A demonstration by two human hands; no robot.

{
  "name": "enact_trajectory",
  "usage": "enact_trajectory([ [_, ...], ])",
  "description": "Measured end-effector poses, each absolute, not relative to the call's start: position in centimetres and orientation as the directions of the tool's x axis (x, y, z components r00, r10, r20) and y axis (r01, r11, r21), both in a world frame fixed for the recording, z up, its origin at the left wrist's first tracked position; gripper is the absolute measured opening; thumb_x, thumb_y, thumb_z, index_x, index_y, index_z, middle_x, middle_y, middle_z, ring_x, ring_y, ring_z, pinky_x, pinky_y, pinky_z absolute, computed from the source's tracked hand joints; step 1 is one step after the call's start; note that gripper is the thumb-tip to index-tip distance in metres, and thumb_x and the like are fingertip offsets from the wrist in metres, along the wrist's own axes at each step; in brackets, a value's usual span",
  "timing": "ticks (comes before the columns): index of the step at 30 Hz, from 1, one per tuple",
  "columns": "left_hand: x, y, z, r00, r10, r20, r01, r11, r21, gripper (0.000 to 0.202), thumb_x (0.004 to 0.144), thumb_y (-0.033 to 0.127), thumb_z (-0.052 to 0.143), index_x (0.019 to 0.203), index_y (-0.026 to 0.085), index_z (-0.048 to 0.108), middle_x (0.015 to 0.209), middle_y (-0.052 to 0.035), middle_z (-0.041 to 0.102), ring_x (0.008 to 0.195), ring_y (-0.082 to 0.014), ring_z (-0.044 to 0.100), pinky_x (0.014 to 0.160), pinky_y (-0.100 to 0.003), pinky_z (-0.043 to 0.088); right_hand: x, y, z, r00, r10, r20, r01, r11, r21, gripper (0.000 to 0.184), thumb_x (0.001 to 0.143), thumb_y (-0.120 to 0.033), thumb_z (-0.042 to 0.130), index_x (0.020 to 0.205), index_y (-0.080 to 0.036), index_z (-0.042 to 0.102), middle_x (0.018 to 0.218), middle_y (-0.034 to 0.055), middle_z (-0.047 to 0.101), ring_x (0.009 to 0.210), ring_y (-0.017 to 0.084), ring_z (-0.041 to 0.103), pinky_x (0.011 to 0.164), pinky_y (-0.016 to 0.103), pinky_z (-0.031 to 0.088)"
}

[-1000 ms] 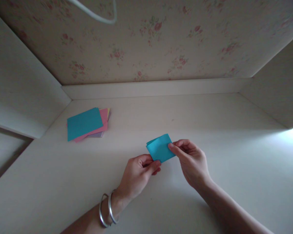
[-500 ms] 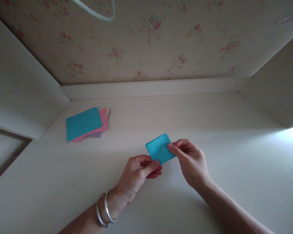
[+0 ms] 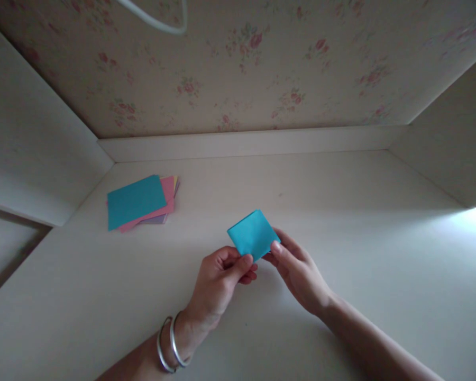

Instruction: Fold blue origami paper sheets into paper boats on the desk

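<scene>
A small folded teal paper [image 3: 253, 233] is held just above the pale desk [image 3: 341, 222], tilted like a diamond. My left hand [image 3: 221, 280], with two silver bangles on the wrist, pinches its lower left edge between thumb and fingers. My right hand [image 3: 297, 270] pinches its lower right corner, thumb on top and fingers underneath. Both hands are closed on the paper.
A fanned stack of coloured paper sheets [image 3: 140, 202], teal on top with pink, yellow and purple beneath, lies at the back left of the desk. Flowered wallpaper [image 3: 241, 63] backs the desk, pale side panels flank it, and bright light falls at the right edge.
The teal paper has been turned and lifted slightly up and left, its corner now pointing down. My right hand shifted left under it, and my left hand rose a little.
</scene>
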State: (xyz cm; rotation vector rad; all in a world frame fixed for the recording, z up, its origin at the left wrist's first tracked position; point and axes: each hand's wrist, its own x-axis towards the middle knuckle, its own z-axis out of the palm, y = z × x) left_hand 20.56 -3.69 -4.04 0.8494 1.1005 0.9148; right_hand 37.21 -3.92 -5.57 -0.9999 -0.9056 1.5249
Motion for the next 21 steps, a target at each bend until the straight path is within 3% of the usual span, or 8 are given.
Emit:
enact_trajectory([
  [2,20.5,-3.7,-4.1,0.207,0.921,-0.331,-0.18,0.368,0.912,0.029,0.075,0.041,0.082,0.071,0.015,0.07,0.067,-0.0045,0.073,0.063,-0.0147,0.066,0.06,-0.025,0.051,36.8,-4.3,-5.3,-0.251,0.952,-0.175,-0.233,-0.234,-0.944,0.042,0.089,-0.059,0.064,0.083,-0.018,0.071,0.081,0.005,0.069,0.079,0.019,0.063,0.081,0.034,0.052],
  [5,20.7,-3.9,-4.1,0.227,0.921,-0.318,-0.181,0.361,0.915,0.028,0.074,0.041,0.083,0.072,0.016,0.071,0.064,-0.003,0.071,0.061,-0.0145,0.065,0.06,-0.025,0.051,36.3,-4.8,-4.9,-0.277,0.931,-0.236,-0.107,-0.274,-0.956,0.056,0.093,-0.063,0.054,0.067,-0.016,0.07,0.073,0.0063,0.07,0.073,0.019,0.062,0.076,0.033,0.05],
  [10,20.9,-4.2,-4.0,0.236,0.907,-0.349,-0.19,0.395,0.899,0.027,0.075,0.038,0.082,0.072,0.015,0.07,0.067,-0.0042,0.073,0.061,-0.0137,0.065,0.06,-0.024,0.051,36.4,-4.8,-4.9,-0.221,0.951,-0.215,-0.201,-0.26,-0.945,0.05,0.094,-0.055,0.059,0.065,-0.015,0.071,0.069,0.0055,0.07,0.067,0.018,0.062,0.07,0.031,0.049],
  [13,20.7,-4.1,-4.1,0.23,0.893,-0.386,-0.2,0.432,0.879,0.028,0.074,0.037,0.083,0.071,0.014,0.068,0.067,-0.0046,0.074,0.06,-0.0128,0.065,0.059,-0.023,0.051,37.5,-3.7,-5.2,-0.029,0.98,-0.199,-0.381,-0.194,-0.904,0.042,0.092,-0.05,0.063,0.072,-0.016,0.074,0.074,0.0069,0.073,0.072,0.019,0.064,0.072,0.032,0.051],
  [14,20.5,-4.1,-4.2,0.226,0.89,-0.395,-0.204,0.44,0.875,0.028,0.074,0.037,0.083,0.071,0.014,0.067,0.066,-0.0044,0.073,0.06,-0.0124,0.065,0.058,-0.022,0.05,38.1,-3.3,-5.3,0.114,0.975,-0.192,-0.434,-0.125,-0.892,0.04,0.09,-0.051,0.064,0.074,-0.016,0.076,0.079,0.0082,0.075,0.075,0.02,0.065,0.072,0.032,0.052],
  [17,20.1,-3.8,-4.5,0.215,0.889,-0.404,-0.202,0.445,0.872,0.027,0.074,0.035,0.083,0.07,0.014,0.066,0.066,-0.0041,0.073,0.059,-0.0115,0.065,0.057,-0.021,0.05,39.7,-2.2,-5.4,0.322,0.926,-0.195,-0.432,-0.039,-0.901,0.034,0.085,-0.05,0.07,0.08,-0.017,0.079,0.094,0.0106,0.077,0.082,0.02,0.067,0.067,0.028,0.053],
  [19,20.0,-3.6,-4.5,0.221,0.892,-0.395,-0.197,0.438,0.877,0.027,0.075,0.035,0.082,0.071,0.014,0.067,0.066,-0.0041,0.073,0.059,-0.0115,0.065,0.057,-0.021,0.049,40.2,-2.2,-5.4,0.29,0.941,-0.176,-0.403,-0.047,-0.914,0.035,0.088,-0.052,0.068,0.087,-0.019,0.078,0.101,0.0099,0.076,0.082,0.019,0.067,0.067,0.027,0.053],
  [21,20.1,-3.6,-4.4,0.239,0.892,-0.383,-0.191,0.43,0.883,0.026,0.075,0.034,0.082,0.073,0.013,0.068,0.066,-0.0038,0.073,0.059,-0.0113,0.064,0.057,-0.021,0.05,39.9,-2.6,-5.3,0.122,0.975,-0.186,-0.414,-0.12,-0.902,0.035,0.089,-0.054,0.066,0.103,-0.023,0.076,0.106,0.0077,0.075,0.086,0.02,0.067,0.071,0.03,0.055],
])
